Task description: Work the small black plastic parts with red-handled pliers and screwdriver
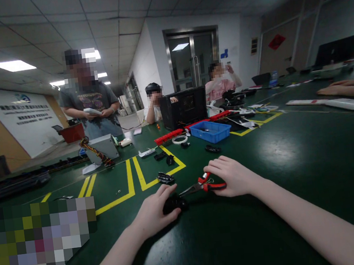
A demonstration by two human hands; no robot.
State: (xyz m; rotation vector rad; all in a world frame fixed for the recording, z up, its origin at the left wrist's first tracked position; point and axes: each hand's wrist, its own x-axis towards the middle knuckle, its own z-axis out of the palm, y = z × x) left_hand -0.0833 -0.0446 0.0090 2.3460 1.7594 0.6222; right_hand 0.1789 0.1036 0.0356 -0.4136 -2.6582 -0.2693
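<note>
Gripping red-handled pliers (199, 186), the right hand (234, 178) has its fingers curled round the handles, nose pointing at a black part (174, 204) (can't tell what exactly) that the left hand (155, 214) pinches in its fingers on the green counter (280, 158). Blue bin (211, 131) sits well behind.

I see both forearms bare, angling in toward the pliers (199, 186). Left hand (154, 212) sits at the pliers' nose, palm down, fingers curled round a black part (174, 204). Right hand (232, 177) covers the pliers' handles, fingers wrapped over them, wrist straight.
</note>
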